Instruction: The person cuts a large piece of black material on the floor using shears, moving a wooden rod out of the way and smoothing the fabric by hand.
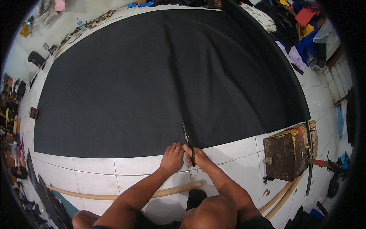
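A large sheet of black material [103,84] is spread over the floor, with wrinkles running through its right half. At its near edge my right hand [198,157] is closed around the black handles of a pair of scissors [185,131]. The metal blades point away from me and lie at the sheet, close to a long dark fold. Just left of the scissors, my left hand [173,157] has its fingers bent and closed on the near edge of the sheet. Its thumb is mostly hidden.
White floor tiles [95,166] border the sheet. A worn brown block [284,156] stands by its near right corner. A long tan tube [95,197] lies before me, two more tan poles [284,198] at right. Piled clothes [301,34] are at far right, a small tin [33,113] at left.
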Demonstrator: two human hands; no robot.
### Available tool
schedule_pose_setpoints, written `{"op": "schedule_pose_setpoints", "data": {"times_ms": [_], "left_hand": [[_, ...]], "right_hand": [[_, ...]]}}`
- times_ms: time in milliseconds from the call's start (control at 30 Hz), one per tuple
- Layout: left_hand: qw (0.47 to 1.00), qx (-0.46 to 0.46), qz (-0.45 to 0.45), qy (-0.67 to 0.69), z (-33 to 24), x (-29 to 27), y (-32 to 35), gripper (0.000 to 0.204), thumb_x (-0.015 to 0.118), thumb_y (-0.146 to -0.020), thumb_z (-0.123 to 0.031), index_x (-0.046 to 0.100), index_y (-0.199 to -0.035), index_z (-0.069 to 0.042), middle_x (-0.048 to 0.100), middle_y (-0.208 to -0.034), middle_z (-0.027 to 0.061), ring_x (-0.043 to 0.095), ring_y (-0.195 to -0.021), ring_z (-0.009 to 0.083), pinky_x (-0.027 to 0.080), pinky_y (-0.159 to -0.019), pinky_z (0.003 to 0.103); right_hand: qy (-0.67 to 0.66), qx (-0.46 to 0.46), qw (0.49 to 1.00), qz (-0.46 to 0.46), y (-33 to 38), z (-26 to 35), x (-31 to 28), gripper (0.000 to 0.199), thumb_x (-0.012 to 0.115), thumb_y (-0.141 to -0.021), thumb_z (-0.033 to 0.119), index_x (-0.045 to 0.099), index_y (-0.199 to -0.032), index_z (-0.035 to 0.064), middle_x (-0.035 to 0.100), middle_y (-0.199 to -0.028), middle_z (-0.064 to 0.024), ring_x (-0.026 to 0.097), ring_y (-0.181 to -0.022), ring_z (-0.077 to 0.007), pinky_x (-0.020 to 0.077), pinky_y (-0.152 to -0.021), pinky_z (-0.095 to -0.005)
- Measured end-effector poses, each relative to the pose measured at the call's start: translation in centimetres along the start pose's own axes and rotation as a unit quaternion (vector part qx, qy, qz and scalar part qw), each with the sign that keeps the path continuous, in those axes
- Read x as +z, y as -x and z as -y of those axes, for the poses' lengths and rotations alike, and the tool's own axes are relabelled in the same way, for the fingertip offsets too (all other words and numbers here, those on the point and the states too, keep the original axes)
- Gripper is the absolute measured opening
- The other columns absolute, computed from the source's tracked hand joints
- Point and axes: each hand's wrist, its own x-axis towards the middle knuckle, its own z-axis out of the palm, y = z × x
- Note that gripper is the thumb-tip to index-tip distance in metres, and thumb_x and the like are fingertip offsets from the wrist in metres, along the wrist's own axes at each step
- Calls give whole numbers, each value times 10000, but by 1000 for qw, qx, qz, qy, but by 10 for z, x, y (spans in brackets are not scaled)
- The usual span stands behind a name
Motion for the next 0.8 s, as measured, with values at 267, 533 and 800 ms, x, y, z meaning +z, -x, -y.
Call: {"op": "schedule_pose_setpoints", "data": {"times_ms": [267,533,800], "left_hand": [[1000,4,10,22,7,9,2,582,586,-830,-150,458,-1360,53,493,-1365,248,456,-1322,390,363,-1112,513],[999,-2,31,35,5,3,4,626,626,-807,-165,443,-1364,56,466,-1379,257,432,-1335,399,354,-1122,514],[998,4,63,30,1,-6,-2,635,642,-799,-224,456,-1338,56,459,-1384,251,421,-1336,410,339,-1133,517]], "right_hand": [[46,-68,991,-108,-31,-21,11,517,606,-934,543,548,-689,92,513,-568,-2,491,-480,-102,386,-452,-262],[29,-95,988,-120,-29,-12,12,557,642,-912,544,560,-647,61,527,-547,-22,513,-477,-119,393,-447,-290],[-5,-64,992,-106,-77,17,6,549,635,-902,576,537,-687,81,518,-558,-4,489,-469,-91,382,-443,-265]]}}
